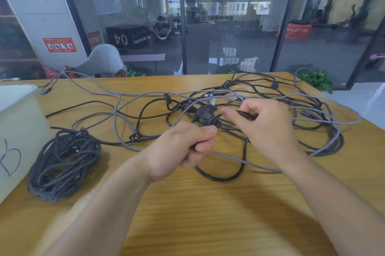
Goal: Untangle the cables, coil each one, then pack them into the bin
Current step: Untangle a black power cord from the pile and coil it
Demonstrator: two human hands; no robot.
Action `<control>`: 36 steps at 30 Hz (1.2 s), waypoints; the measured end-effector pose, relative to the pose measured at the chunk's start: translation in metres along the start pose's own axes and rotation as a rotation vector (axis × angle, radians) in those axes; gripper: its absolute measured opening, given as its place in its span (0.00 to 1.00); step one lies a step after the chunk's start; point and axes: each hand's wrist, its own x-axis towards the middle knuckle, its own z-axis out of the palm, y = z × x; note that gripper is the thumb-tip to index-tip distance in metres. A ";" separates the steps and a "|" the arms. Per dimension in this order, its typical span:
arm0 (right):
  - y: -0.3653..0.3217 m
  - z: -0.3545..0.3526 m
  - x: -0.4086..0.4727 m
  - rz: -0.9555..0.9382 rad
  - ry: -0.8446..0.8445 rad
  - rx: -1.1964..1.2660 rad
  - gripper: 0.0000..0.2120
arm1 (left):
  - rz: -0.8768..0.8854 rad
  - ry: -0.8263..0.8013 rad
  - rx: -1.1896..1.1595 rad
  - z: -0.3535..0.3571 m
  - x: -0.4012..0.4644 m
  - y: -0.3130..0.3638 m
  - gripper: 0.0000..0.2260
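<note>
Gripping a black cable (220, 176) in a curled fist, the left hand (183, 149) sat just nearer the person than the black plug (205, 115). The right hand (268, 128) pinched another black strand right of that plug, the tangle (270, 99) spreading beyond.

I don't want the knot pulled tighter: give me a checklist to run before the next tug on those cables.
1. Left hand grips a black cable: ok.
2. Right hand pinches a black cable end: ok.
3. Both hands on the same cable: cannot tell.
4. Tangle loose enough to pull through: not ok, grey and black cables still cross.
5. Braided coil lies clear of the tangle: ok.
6. Bin within reach at the left: ok; its contents: cannot tell.
</note>
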 end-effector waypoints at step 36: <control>-0.012 0.038 -0.032 -0.158 -0.766 0.181 0.12 | 0.208 0.575 -0.197 -0.006 0.006 0.001 0.24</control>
